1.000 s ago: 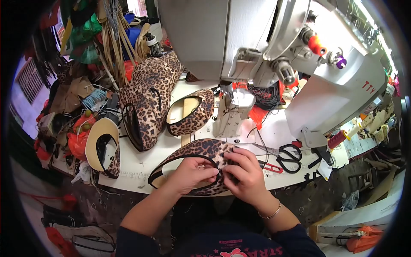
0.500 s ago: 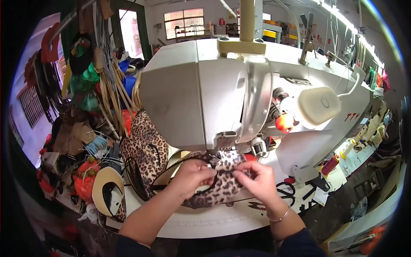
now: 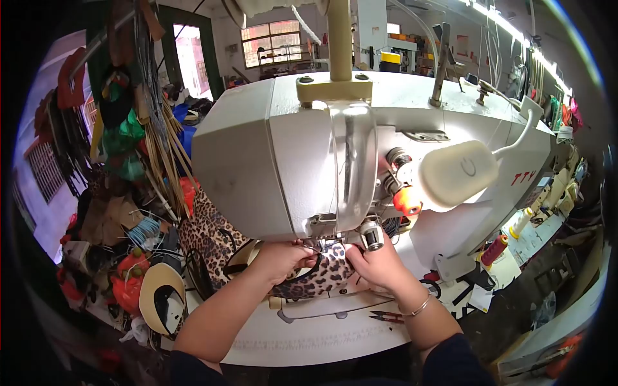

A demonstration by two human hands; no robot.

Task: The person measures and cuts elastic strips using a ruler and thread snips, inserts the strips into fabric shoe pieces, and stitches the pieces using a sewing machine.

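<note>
The leopard piece (image 3: 329,273) sits under the machine (image 3: 302,148), its dark rim pinched in the left hand (image 3: 283,262), while the right hand (image 3: 378,260) is at its right end with a grip one cannot tell, so the step seems to be positioning, and the next move calls for steady guiding.

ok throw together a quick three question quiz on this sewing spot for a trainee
1. What print does the black-edged fabric piece between the left hand and the right hand have? A) striped B) leopard C) polka dot
2. True or false: the thread snips are in the right hand.
3. Fill in: the bracelet is on the ____ wrist.

Key: 1. B. 2. False; they lie on the white tabletop. 3. Right.
</note>
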